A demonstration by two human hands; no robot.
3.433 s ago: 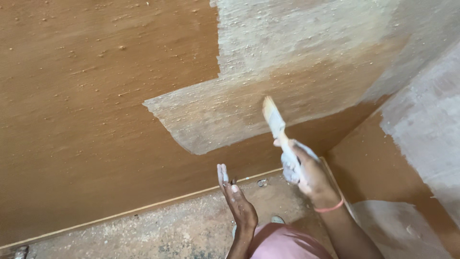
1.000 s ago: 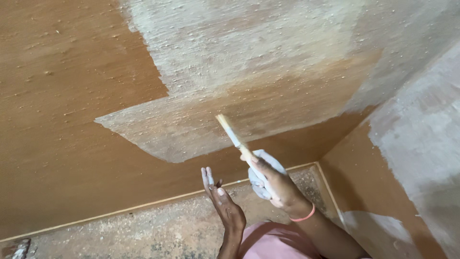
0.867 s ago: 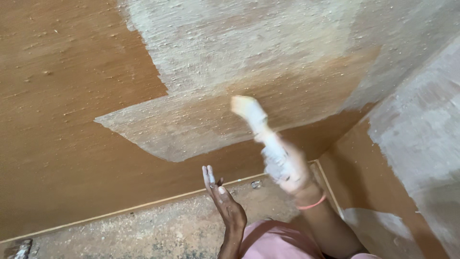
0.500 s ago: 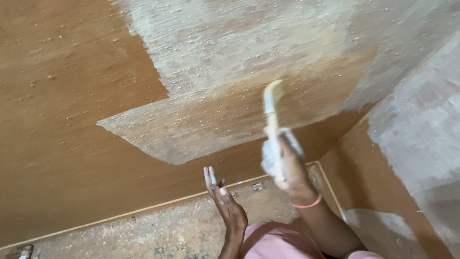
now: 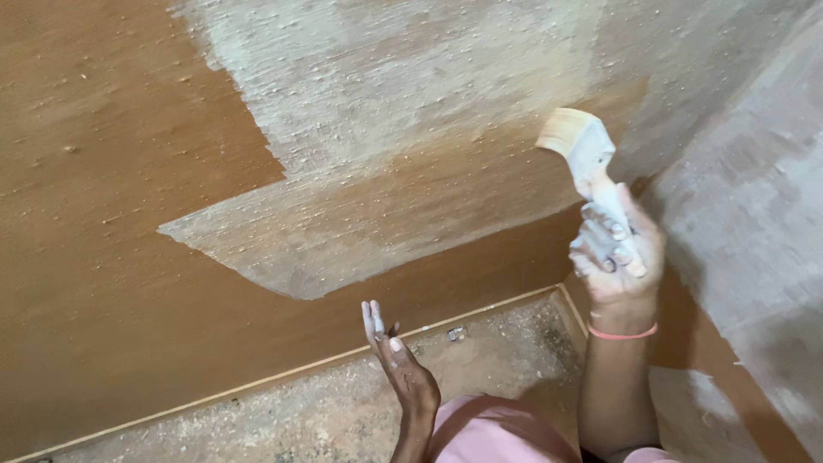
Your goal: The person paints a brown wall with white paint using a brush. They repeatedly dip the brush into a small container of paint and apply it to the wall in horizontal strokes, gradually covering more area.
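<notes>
Right hand (image 5: pixel 619 257), fingers clamped on a flat paintbrush (image 5: pixel 590 176), bristles at the rough whitewashed brown wall (image 5: pixel 129 214); left hand (image 5: pixel 399 360) flat, fingers together.

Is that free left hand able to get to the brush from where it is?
Probably yes: the left hand is open and empty, and nothing lies between it and the brush in the right hand.

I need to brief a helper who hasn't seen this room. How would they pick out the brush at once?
Start at the corner where the brown wall meets the whitish side wall. There the right hand grips a flat paintbrush with a white-coated handle; its pale tan bristles stand out from everything around it.
</notes>
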